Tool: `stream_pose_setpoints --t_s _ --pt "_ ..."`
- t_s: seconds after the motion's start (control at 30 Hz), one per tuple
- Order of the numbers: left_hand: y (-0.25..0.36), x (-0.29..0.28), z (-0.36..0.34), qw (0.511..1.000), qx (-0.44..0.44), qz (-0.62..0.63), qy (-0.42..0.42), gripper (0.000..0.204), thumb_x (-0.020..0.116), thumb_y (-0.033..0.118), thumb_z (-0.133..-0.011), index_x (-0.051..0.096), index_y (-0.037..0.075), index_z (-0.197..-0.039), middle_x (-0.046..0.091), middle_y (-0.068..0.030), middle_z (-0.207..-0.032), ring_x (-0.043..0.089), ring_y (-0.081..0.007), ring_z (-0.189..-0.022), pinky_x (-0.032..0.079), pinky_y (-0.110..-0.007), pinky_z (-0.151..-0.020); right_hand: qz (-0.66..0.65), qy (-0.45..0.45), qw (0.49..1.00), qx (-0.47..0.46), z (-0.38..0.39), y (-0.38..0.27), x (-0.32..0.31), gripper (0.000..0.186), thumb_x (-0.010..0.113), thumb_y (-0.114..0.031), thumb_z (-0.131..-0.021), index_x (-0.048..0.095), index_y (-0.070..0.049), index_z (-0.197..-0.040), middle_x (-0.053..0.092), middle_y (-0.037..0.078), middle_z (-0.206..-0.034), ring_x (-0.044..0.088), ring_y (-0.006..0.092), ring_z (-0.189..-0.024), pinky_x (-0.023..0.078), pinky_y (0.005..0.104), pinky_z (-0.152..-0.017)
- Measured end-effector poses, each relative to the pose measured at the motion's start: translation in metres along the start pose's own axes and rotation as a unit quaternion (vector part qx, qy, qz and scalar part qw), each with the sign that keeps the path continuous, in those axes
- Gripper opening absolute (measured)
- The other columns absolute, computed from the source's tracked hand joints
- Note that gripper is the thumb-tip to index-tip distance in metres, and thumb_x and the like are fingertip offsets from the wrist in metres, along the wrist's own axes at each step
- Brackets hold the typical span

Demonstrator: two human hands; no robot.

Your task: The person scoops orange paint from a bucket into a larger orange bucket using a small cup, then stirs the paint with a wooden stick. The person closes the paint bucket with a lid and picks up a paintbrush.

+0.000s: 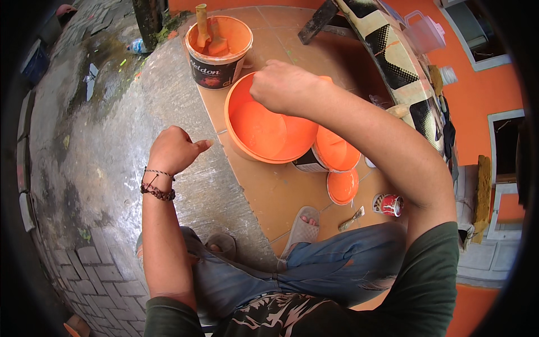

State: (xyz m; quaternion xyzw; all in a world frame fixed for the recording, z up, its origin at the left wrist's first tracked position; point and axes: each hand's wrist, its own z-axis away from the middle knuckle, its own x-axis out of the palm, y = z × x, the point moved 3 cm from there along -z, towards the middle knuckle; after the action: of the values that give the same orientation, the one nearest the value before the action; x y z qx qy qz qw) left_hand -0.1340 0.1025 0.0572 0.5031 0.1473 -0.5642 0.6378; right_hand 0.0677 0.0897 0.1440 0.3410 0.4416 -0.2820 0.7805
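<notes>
My right hand (284, 87) is a closed fist held over the far rim of a wide orange basin (241, 147). Inside the basin is bright orange paint (264, 130). Whatever that fist may hold is hidden. Out to the left, above the grey concrete, my left hand (173, 150) has its fingers curled and its thumb stuck out, with nothing seen in it. Beyond the basin stands a paint bucket (212, 77) with a dark label, and a paintbrush (202, 28) leans inside it. A second orange-smeared tub (337, 149) sits beside the basin, partly behind it.
An orange round lid (342, 187), a putty knife (351, 219) and a small red can (388, 205) lie near my right knee on the tiles (264, 194). A patterned bench (387, 53) runs along the right, with a clear plastic container (425, 33) behind it.
</notes>
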Motion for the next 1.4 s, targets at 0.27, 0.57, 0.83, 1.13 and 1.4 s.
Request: stream_pose_setpoints --t_s 0.27,0.57,0.83,1.13,1.4 --pt "-0.007 -0.001 0.0 1.0 -0.003 0.019 0.009 0.053 0.075 0.045 -0.076 0.068 -0.008 -0.069 0.064 -0.0261 -0.069 0.065 -0.0374 -0.067 0.052 -0.042 -0.066 -0.224 0.146 0.961 0.066 0.032 0.034 0.016 0.006 0.066 -0.002 -0.074 0.067 0.0 -0.08 0.067 0.014 -0.082 0.064 0.0332 -0.075 0.052 0.04 -0.069" --pt "-0.008 0.004 -0.006 1.0 -0.015 -0.014 -0.003 0.053 0.075 0.046 -0.076 0.068 -0.007 -0.069 0.064 -0.0252 -0.069 0.065 -0.0363 -0.066 0.052 -0.042 -0.065 -0.384 0.315 0.832 0.247 0.116 0.037 0.067 0.013 0.066 0.004 -0.082 0.068 0.0 -0.094 0.066 0.013 -0.084 0.065 0.0235 -0.075 0.052 0.0332 -0.066" --pt "-0.003 0.009 -0.005 1.0 -0.017 -0.025 -0.002 0.052 0.075 0.045 -0.076 0.069 -0.006 -0.071 0.065 -0.0231 -0.07 0.066 -0.0343 -0.067 0.053 -0.041 -0.067 -0.313 0.313 0.889 0.113 0.122 0.019 0.073 0.017 0.062 0.01 -0.075 0.062 0.0 -0.089 0.064 0.01 -0.091 0.064 0.0275 -0.086 0.053 0.0365 -0.072" --pt "0.01 0.036 -0.001 0.978 -0.015 0.198 -0.067 0.041 0.066 0.038 -0.09 0.065 -0.003 -0.093 0.068 -0.0148 -0.076 0.065 -0.0217 -0.063 0.05 -0.033 -0.059 -0.312 0.298 0.902 0.006 0.1 -0.006 0.102 0.025 0.056 0.013 -0.068 0.059 -0.002 -0.089 0.062 0.008 -0.094 0.062 0.0272 -0.09 0.052 0.0367 -0.077" --pt "0.028 0.068 0.001 0.899 -0.023 0.422 -0.115 0.035 0.059 0.038 -0.095 0.058 0.003 -0.098 0.065 -0.0066 -0.077 0.06 -0.0121 -0.057 0.046 -0.025 -0.049 -0.372 0.259 0.891 -0.002 0.107 -0.005 0.103 0.03 0.057 0.017 -0.062 0.059 -0.001 -0.085 0.064 0.01 -0.093 0.064 0.028 -0.093 0.053 0.0362 -0.076"
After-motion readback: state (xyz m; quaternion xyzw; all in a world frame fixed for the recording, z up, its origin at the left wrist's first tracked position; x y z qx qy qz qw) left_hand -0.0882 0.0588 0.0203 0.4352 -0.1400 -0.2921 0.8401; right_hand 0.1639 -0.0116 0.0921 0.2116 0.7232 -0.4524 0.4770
